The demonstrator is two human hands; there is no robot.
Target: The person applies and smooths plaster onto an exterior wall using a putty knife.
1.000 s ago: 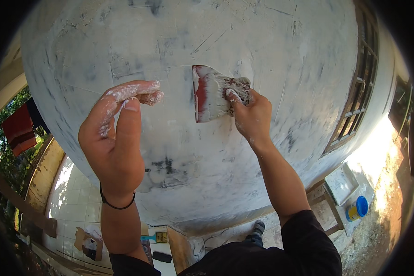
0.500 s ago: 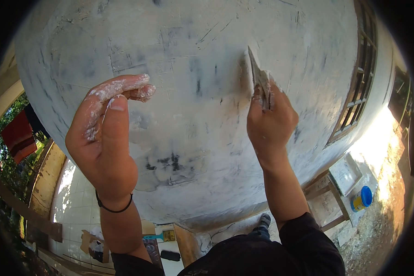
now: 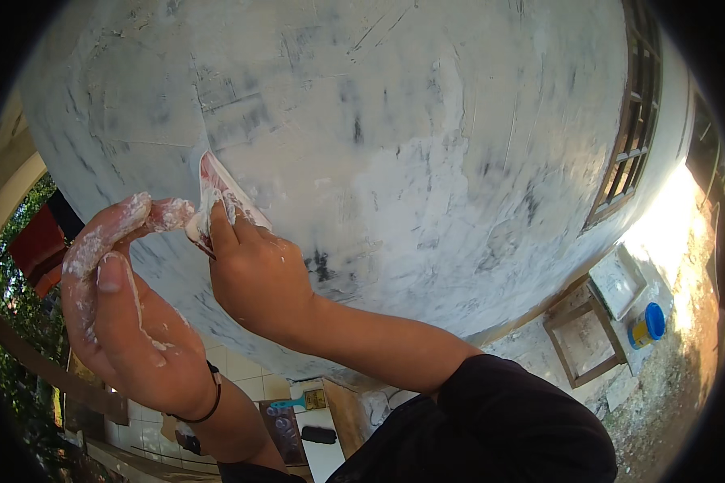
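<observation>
My right hand (image 3: pixel 262 278) grips a putty knife (image 3: pixel 224 187), its fingers wrapped round the handle end and hiding most of it. The blade points up and carries white paste. Beside it, my left hand (image 3: pixel 141 322) is half curled, with thumb and fingers apart and white paste smeared over them. Its fingertips are at the knife's left edge; whether they touch is hard to tell. Behind both hands stands a wall (image 3: pixel 322 153) with grey and white patches, dark streaks and a brighter white area at the middle right.
A barred window (image 3: pixel 630 153) is set in the wall at the right. Lower right, a white tray (image 3: pixel 618 282) lies by a wooden frame (image 3: pixel 576 338) and a blue-lidded tub (image 3: pixel 647 326). Below lie a turquoise-handled brush (image 3: pixel 302 400) and a dark object (image 3: pixel 318 435).
My right hand has swung left across the wall with the putty knife, up to my left hand. The left hand has moved down and left.
</observation>
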